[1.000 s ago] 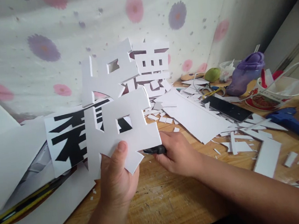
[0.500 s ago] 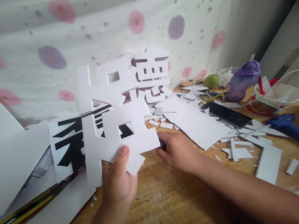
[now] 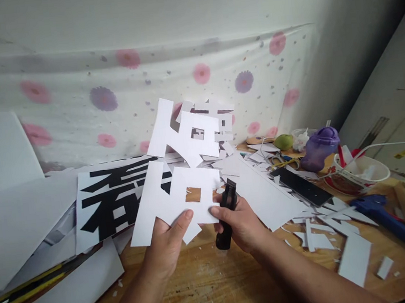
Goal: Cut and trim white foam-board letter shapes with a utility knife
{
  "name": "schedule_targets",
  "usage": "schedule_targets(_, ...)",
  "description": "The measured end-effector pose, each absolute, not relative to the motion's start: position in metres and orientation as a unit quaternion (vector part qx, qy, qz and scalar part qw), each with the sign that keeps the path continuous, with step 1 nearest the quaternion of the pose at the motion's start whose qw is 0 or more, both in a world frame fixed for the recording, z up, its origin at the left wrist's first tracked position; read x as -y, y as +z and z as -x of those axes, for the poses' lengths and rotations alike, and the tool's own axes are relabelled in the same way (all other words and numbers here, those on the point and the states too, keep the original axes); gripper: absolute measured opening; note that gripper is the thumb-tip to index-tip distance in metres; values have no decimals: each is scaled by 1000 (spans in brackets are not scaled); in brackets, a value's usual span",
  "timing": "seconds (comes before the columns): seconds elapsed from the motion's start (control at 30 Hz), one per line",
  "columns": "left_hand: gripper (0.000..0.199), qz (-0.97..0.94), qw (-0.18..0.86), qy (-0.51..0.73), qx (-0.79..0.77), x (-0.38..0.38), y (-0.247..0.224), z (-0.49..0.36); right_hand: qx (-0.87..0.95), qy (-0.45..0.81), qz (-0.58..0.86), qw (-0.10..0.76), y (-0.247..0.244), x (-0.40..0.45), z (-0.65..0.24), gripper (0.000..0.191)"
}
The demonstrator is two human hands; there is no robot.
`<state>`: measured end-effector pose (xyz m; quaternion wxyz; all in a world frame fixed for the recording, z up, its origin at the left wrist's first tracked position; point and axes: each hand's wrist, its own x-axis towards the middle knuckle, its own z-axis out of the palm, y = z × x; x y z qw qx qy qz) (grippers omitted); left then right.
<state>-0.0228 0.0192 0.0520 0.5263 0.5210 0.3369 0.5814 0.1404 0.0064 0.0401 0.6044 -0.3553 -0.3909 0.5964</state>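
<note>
A white cut-out character (image 3: 178, 192) with a square hole is raised above the table, tilted. My left hand (image 3: 170, 239) grips its lower edge, thumb on the front face. My right hand (image 3: 240, 220) pinches its lower right corner and also holds a black cutter (image 3: 227, 216), upright with its tip up. Behind it stands another white cut-out character (image 3: 219, 108), partly hidden. To the left lies a sheet with black printed characters (image 3: 111, 199).
White scraps (image 3: 315, 241) lie about on the wooden table (image 3: 202, 286). On the right are a black phone (image 3: 302, 187), blue glue gun (image 3: 394, 218), white tub (image 3: 364, 170) and purple bottle (image 3: 319, 146). A yellow-black tool (image 3: 32, 290) lies left.
The view has tilted up. The cut-out has turned and leans to the right at its top. My right hand now shows the black cutter upright, with its thumb on the cut-out's corner.
</note>
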Motion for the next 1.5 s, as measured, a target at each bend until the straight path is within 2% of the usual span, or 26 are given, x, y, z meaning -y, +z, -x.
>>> schedule_targets(0.13, 58, -528, 555, 549, -335, -22, 50, 26, 373, 597, 364, 610, 41, -4, -138, 43)
schedule_targets(0.3, 55, -504, 560, 575, -318, -20, 60, 23, 366, 586, 380, 615, 46, -2, -136, 45)
schedule_targets(0.47, 59, -474, 583, 587, -302, -18, 66, 20, 375, 569, 384, 624, 48, 1, -133, 42)
schedule_targets(0.67, 45, -444, 607, 583, -308, -21, 64, 22, 382, 548, 378, 641, 50, 4, -132, 35)
schedule_targets(0.9, 40, -437, 609, 591, -299, -21, 63, 20, 392, 524, 374, 657, 47, 4, -131, 31)
schedule_targets(1.2, 30, -411, 644, 567, -306, -19, 66, 18, 365, 565, 358, 647, 44, 3, -131, 37)
schedule_targets(1.33, 28, -377, 676, 577, -261, -20, 65, 19, 323, 587, 339, 661, 49, 2, -131, 37)
schedule_targets(1.5, 13, -395, 691, 555, -241, -19, 60, 14, 263, 634, 323, 652, 53, 1, -130, 42)
